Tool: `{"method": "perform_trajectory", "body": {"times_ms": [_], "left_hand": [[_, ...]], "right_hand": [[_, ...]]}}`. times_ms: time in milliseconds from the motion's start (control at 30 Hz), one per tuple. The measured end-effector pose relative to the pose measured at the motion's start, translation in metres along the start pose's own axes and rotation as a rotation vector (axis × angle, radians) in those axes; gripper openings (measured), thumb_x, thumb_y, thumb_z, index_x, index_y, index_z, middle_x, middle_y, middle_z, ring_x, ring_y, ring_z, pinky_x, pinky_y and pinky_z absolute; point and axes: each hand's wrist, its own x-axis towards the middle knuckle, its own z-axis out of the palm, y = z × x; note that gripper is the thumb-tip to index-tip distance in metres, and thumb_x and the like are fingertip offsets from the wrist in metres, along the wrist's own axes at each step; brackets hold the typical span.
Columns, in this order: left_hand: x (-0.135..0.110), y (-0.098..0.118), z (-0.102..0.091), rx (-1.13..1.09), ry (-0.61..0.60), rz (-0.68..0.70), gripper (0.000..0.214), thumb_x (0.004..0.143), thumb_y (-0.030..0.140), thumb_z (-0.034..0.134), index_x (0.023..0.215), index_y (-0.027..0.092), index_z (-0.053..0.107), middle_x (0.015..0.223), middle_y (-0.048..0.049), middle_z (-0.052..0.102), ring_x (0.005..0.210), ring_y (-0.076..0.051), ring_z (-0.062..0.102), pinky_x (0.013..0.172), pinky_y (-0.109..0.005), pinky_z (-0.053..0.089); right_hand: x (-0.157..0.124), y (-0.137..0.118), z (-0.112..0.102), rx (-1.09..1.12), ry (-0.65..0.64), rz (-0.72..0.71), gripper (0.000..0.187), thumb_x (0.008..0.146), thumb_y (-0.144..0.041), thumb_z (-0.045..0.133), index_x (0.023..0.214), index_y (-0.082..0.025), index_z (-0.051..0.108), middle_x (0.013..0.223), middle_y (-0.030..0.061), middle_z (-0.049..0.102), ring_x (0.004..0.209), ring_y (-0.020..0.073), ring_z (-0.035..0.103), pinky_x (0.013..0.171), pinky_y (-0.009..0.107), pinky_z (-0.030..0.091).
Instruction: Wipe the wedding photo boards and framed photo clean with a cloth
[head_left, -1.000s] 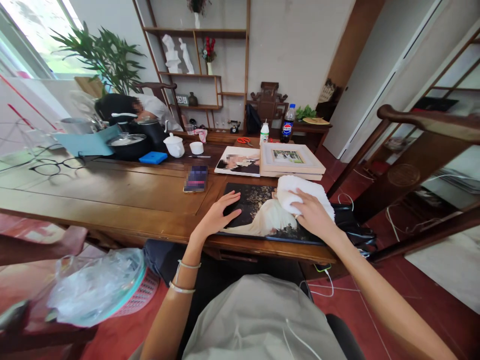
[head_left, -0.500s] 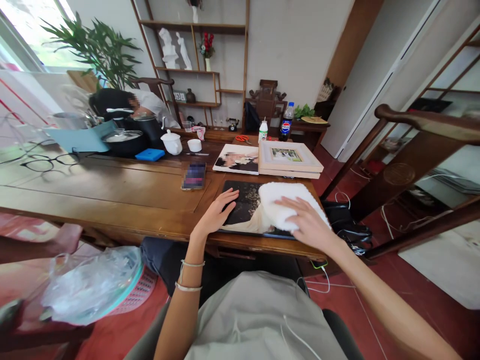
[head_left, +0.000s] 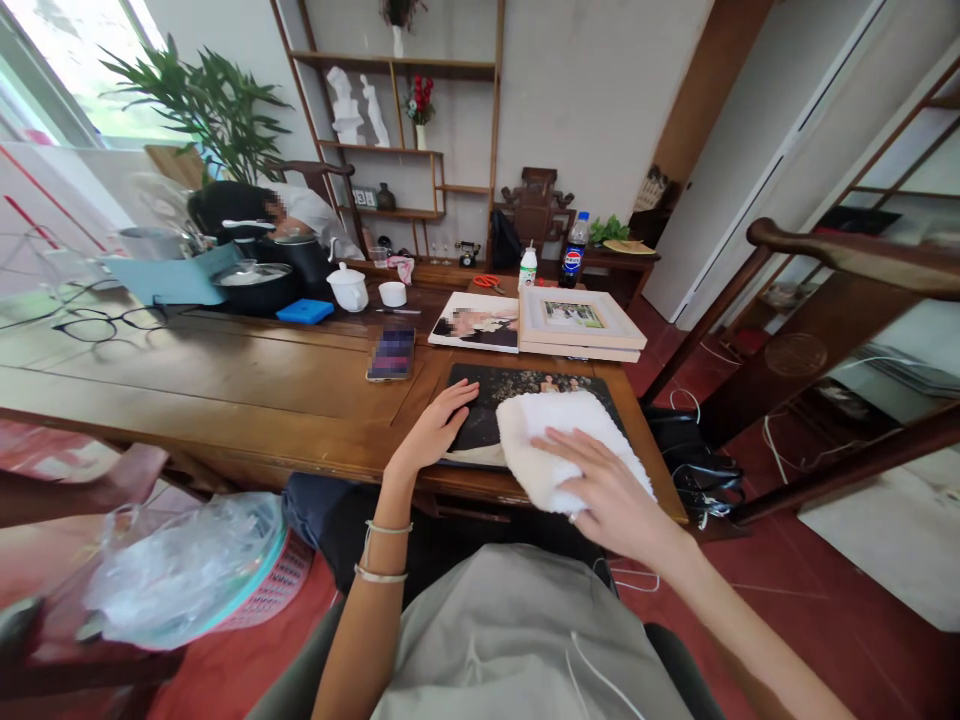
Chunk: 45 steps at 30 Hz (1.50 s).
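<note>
A dark photo panel [head_left: 517, 392] lies flat at the near edge of the wooden table [head_left: 225, 380]. My left hand [head_left: 433, 432] rests flat on the panel's left edge, fingers stretched out. My right hand [head_left: 607, 490] presses a folded white towel [head_left: 555, 440] onto the panel's near right part, fingers spread over the cloth. The towel hides much of the picture.
Behind the panel lie a second photo print [head_left: 476, 325] and stacked framed pictures [head_left: 577, 320]. A phone [head_left: 391, 355], teapot [head_left: 349, 288], blue sponge [head_left: 304, 312], glasses [head_left: 97, 325] and bottles [head_left: 574, 250] are on the table. A person [head_left: 255, 210] sits at the far left. A bagged basket [head_left: 195, 570] stands beside my left knee.
My right hand has drawn the towel across the panel from its far right part toward the near edge, uncovering the top of the picture. My left hand has stayed put.
</note>
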Motion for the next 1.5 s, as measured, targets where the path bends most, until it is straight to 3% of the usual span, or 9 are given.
{"method": "perform_trajectory", "body": {"times_ms": [100, 233, 400, 567, 700, 900, 1067, 1267, 1500], "left_hand": [[-0.001, 0.000, 0.000, -0.003, 0.004, -0.007, 0.038, 0.092, 0.030, 0.039, 0.123, 0.019, 0.057, 0.138, -0.0076, 0.050, 0.134, -0.020, 0.037, 0.114, -0.044, 0.026], [-0.001, -0.001, 0.001, -0.017, 0.016, -0.007, 0.037, 0.092, 0.031, 0.041, 0.122, 0.020, 0.058, 0.138, -0.0075, 0.050, 0.134, -0.021, 0.037, 0.114, -0.044, 0.026], [-0.001, 0.000, 0.001, -0.018, 0.021, -0.013, 0.037, 0.092, 0.031, 0.041, 0.123, 0.020, 0.057, 0.137, -0.0072, 0.050, 0.134, -0.020, 0.038, 0.114, -0.044, 0.026], [-0.001, 0.000, 0.001, -0.001, 0.025, -0.023, 0.037, 0.091, 0.030, 0.041, 0.123, 0.022, 0.058, 0.137, -0.0061, 0.051, 0.133, -0.020, 0.039, 0.114, -0.044, 0.026], [-0.001, -0.002, 0.001, -0.010, 0.021, -0.018, 0.037, 0.091, 0.030, 0.041, 0.123, 0.021, 0.058, 0.137, -0.0066, 0.051, 0.133, -0.021, 0.038, 0.113, -0.045, 0.026], [-0.001, 0.000, 0.002, -0.019, 0.032, -0.014, 0.037, 0.091, 0.029, 0.041, 0.122, 0.020, 0.058, 0.137, -0.0069, 0.051, 0.133, -0.020, 0.039, 0.113, -0.045, 0.026], [0.001, -0.002, 0.002, -0.011, 0.035, -0.013, 0.036, 0.089, 0.027, 0.042, 0.121, 0.021, 0.059, 0.135, -0.0061, 0.053, 0.132, -0.021, 0.041, 0.113, -0.046, 0.027], [0.005, -0.008, -0.002, -0.007, 0.014, 0.005, 0.035, 0.088, 0.025, 0.045, 0.118, 0.021, 0.062, 0.133, -0.0060, 0.055, 0.130, -0.022, 0.043, 0.112, -0.045, 0.030], [0.000, -0.010, -0.007, -0.045, -0.037, 0.056, 0.037, 0.090, 0.031, 0.045, 0.124, 0.020, 0.057, 0.137, -0.0068, 0.051, 0.134, -0.020, 0.038, 0.113, -0.044, 0.026]], "right_hand": [[0.002, 0.032, -0.002, -0.004, 0.083, 0.097, 0.025, 0.068, -0.005, 0.050, 0.078, -0.019, 0.067, 0.136, 0.0101, 0.051, 0.126, 0.0268, 0.045, 0.104, 0.048, 0.036], [0.007, 0.071, 0.008, -0.156, 0.229, 0.302, 0.022, 0.070, -0.008, 0.053, 0.083, -0.016, 0.069, 0.129, 0.0167, 0.056, 0.123, 0.0314, 0.048, 0.101, 0.052, 0.037], [0.014, 0.032, 0.018, -0.172, 0.200, 0.340, 0.034, 0.065, -0.005, 0.050, 0.089, -0.016, 0.071, 0.132, 0.0133, 0.054, 0.127, 0.0333, 0.042, 0.104, 0.057, 0.031], [0.026, -0.012, 0.018, 0.020, 0.090, 0.076, 0.041, 0.058, -0.003, 0.049, 0.088, -0.022, 0.071, 0.141, 0.0039, 0.046, 0.134, 0.0288, 0.033, 0.110, 0.052, 0.024], [0.028, 0.014, 0.017, 0.067, 0.136, 0.041, 0.032, 0.061, -0.004, 0.049, 0.078, -0.021, 0.070, 0.136, 0.0045, 0.051, 0.131, 0.0252, 0.039, 0.108, 0.048, 0.030], [0.010, 0.064, 0.015, -0.183, 0.267, 0.353, 0.029, 0.068, -0.007, 0.052, 0.089, -0.016, 0.069, 0.130, 0.0150, 0.055, 0.124, 0.0315, 0.047, 0.101, 0.054, 0.036], [0.017, 0.025, 0.021, -0.247, 0.229, 0.373, 0.032, 0.067, -0.005, 0.054, 0.090, -0.019, 0.070, 0.132, 0.0133, 0.054, 0.126, 0.0351, 0.043, 0.101, 0.060, 0.032], [0.035, -0.019, 0.022, 0.032, 0.095, 0.017, 0.040, 0.062, -0.004, 0.051, 0.091, -0.022, 0.070, 0.142, 0.0035, 0.044, 0.136, 0.0267, 0.030, 0.111, 0.050, 0.024], [0.015, 0.053, 0.015, -0.101, 0.207, 0.253, 0.027, 0.069, -0.007, 0.050, 0.086, -0.017, 0.069, 0.134, 0.0133, 0.052, 0.128, 0.0285, 0.043, 0.105, 0.051, 0.033]]}}
